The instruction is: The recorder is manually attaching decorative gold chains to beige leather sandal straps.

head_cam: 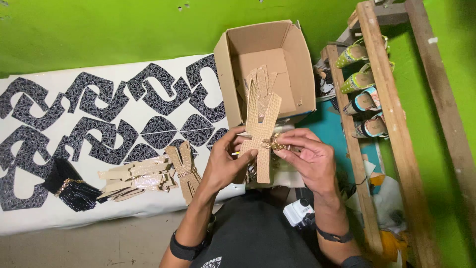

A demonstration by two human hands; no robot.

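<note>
Head view looks down on both hands meeting over the person's lap, just in front of an open cardboard box (277,47). Between them stands a tan shoe-upper piece (260,131), textured like woven scales, forked into two prongs at the top with one straight leg below. The left hand (225,161) pinches its lower edge, fingers closed on it. The right hand (307,156) grips a small gold chain trim (274,145) at its middle.

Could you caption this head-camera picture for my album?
Both hands, left hand and right hand, hold a tan X-shaped cutout before an open cardboard box.
</note>
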